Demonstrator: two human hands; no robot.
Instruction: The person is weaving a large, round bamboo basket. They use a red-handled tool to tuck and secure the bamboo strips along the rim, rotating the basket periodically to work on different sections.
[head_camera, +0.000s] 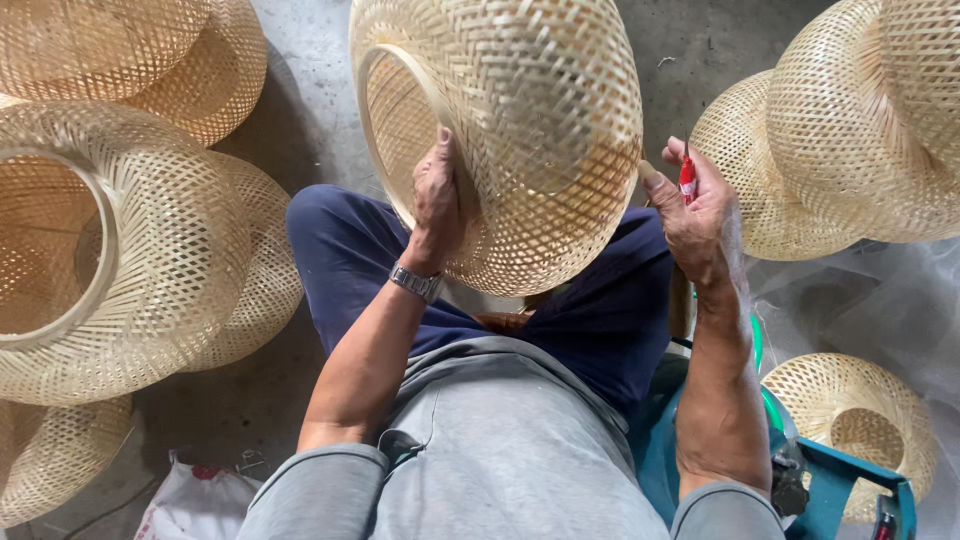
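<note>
Woven bamboo basket (520, 130) tipped on its side over the lap, round opening facing left, axis running left to right. Left hand (437, 200) clamped on the rim (thumb inside). Right hand (695, 215) at the basket's right edge, pinching a red-handled tool (687, 178).

The big woven basket (520, 130) is cut off by the top edge. The left hand (437, 205) hides part of its rim. The right hand (695, 215) covers most of a small red-handled tool (687, 178), so its kind is hard to tell. Baskets on the far left (100, 250) and far right (870, 130) run past the edges. The blue-green stool (850, 485) is cut off at the bottom.
</note>
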